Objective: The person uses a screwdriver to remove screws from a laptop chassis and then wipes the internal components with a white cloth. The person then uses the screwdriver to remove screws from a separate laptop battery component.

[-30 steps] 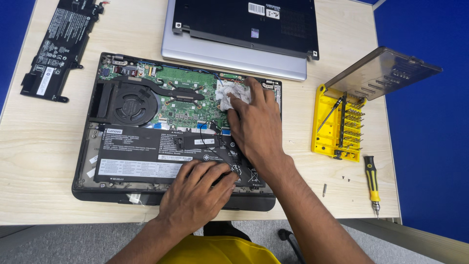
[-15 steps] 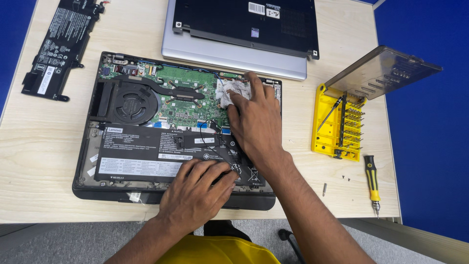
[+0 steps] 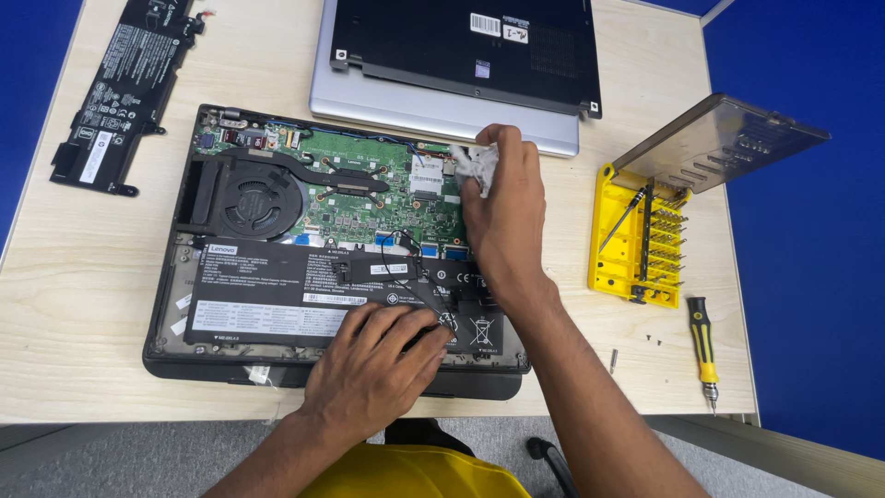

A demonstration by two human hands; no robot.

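Observation:
An opened black laptop (image 3: 166, 350) lies bottom-up on the wooden table, showing a green circuit board (image 3: 369, 189), a round fan (image 3: 244, 198) and a flat black battery (image 3: 267, 300). My right hand (image 3: 502, 217) is closed around a crumpled white cloth (image 3: 475, 166) and presses it onto the board's upper right corner. My left hand (image 3: 373, 364) rests flat on the battery's lower right part, fingers spread, holding nothing.
A second grey laptop with a black cover (image 3: 461, 55) lies behind. A loose black battery (image 3: 120, 83) sits far left. At right stand a yellow bit case (image 3: 636, 240) with clear lid (image 3: 724, 138), a yellow-handled screwdriver (image 3: 702, 350) and loose screws (image 3: 653, 339).
My right hand has slid the white cloth a little up and to the right across the board. My left hand has stayed on the battery.

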